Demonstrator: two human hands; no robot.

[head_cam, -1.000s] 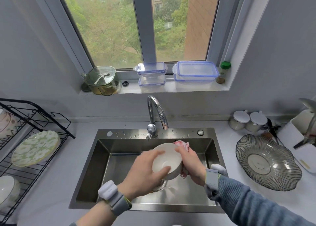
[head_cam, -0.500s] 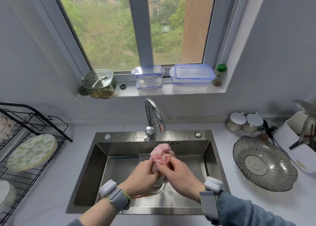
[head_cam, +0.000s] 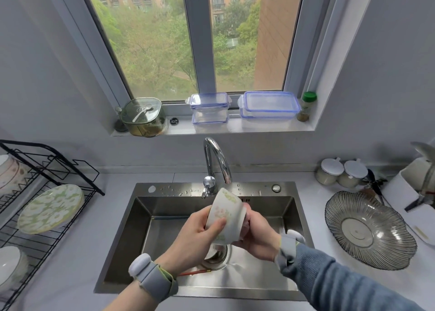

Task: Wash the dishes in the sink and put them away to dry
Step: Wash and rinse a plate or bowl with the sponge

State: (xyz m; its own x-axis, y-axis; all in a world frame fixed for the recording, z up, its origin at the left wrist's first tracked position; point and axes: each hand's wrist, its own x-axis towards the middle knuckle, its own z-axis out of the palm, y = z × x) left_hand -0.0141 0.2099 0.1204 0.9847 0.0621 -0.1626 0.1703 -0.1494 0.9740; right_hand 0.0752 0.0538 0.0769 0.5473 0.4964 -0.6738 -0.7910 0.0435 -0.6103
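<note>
A white bowl [head_cam: 227, 213] with a green and pink flower pattern is held over the steel sink [head_cam: 141, 219], tipped so its outer wall faces me. My left hand [head_cam: 195, 237] grips its left side, thumb across the wall. My right hand [head_cam: 256, 235] holds a pink cloth [head_cam: 244, 223] pressed against the bowl's right side; the cloth is mostly hidden. The faucet [head_cam: 215, 162] arches just behind the bowl. A red-handled utensil [head_cam: 195, 273] lies on the sink floor near the drain [head_cam: 215, 255].
A black drying rack [head_cam: 44, 193] on the left counter holds a green flowered plate [head_cam: 50, 208] and white bowls [head_cam: 9, 266]. A ribbed glass dish [head_cam: 367, 230], two lidded jars [head_cam: 341, 172] and a white container [head_cam: 409, 190] sit on the right counter. Food boxes [head_cam: 268, 105] line the windowsill.
The bowl has been turned in my hands: a moment ago the pink cloth showed on top, now the bowl's patterned outside faces me and the cloth is behind its right side.
</note>
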